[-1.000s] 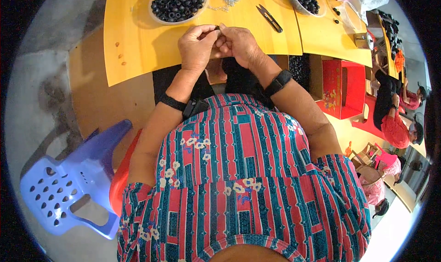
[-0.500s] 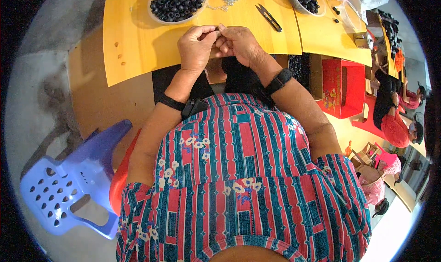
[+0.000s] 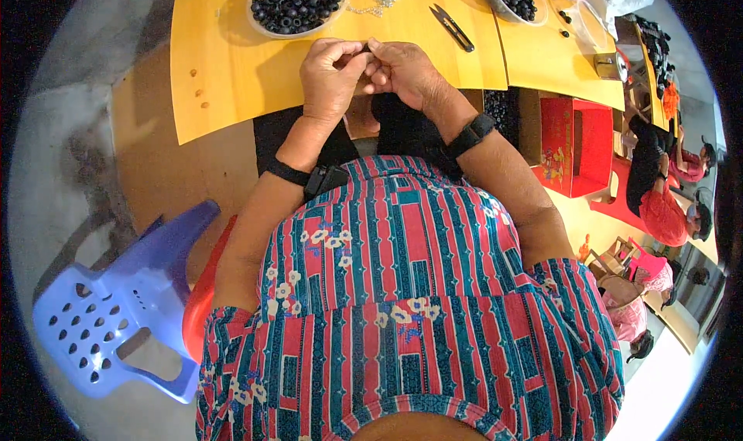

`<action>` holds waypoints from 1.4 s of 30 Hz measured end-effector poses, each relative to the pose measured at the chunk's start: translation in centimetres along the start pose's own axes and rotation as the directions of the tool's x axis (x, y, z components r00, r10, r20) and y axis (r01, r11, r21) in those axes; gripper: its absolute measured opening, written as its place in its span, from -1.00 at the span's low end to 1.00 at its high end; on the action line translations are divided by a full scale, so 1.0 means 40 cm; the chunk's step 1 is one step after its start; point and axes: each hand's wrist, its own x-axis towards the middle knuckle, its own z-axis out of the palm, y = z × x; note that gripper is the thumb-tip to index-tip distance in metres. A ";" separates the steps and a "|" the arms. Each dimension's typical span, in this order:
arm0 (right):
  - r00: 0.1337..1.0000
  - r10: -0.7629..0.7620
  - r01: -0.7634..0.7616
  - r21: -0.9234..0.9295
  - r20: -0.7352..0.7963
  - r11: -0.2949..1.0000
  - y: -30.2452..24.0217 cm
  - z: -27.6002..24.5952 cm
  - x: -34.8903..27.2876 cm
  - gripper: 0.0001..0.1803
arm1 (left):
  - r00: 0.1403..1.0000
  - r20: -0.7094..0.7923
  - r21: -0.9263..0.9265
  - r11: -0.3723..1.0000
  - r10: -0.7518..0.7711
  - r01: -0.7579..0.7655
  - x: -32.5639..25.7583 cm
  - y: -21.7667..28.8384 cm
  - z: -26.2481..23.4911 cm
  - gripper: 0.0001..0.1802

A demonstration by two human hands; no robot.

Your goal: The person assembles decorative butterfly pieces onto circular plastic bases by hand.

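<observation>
L hand [image 3: 323, 79] & R hand [image 3: 410, 71] part-hide blk pc [image 3: 366, 48].

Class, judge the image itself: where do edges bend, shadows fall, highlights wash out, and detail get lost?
Head view: the table has bowed edges; head view: shadow lies left of the left hand; head view: lower right washes out white; head view: the held dark piece is too small to identify.
</observation>
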 end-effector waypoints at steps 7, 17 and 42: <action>0.997 0.075 -0.078 0.118 0.030 0.990 -0.012 -0.005 0.006 -0.70 | 0.999 0.039 0.009 1.000 -0.015 0.015 0.009 -0.008 -0.001 -0.85; 0.990 0.135 -0.141 0.149 0.049 0.979 -0.023 -0.007 0.007 -0.69 | 0.995 0.084 -0.011 0.999 -0.045 0.046 0.011 -0.002 -0.006 -0.85; 1.000 -0.015 0.014 0.057 0.024 0.998 0.002 -0.011 -0.004 -0.68 | 0.984 0.174 -0.019 0.998 -0.047 0.051 0.020 -0.027 -0.015 -0.84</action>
